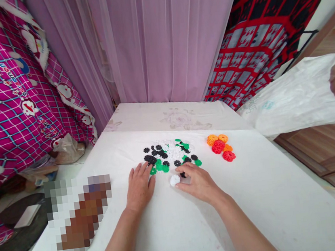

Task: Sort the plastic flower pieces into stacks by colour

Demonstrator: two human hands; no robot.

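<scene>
Head view shows the left hand (140, 187) spread open by black notched discs (150, 159) and the right hand (198, 182) bracketing white notched discs (174, 180) on the tablecloth (256, 200), grip unclear; they look light, stiff, slippery, best pinched by their rims.
</scene>
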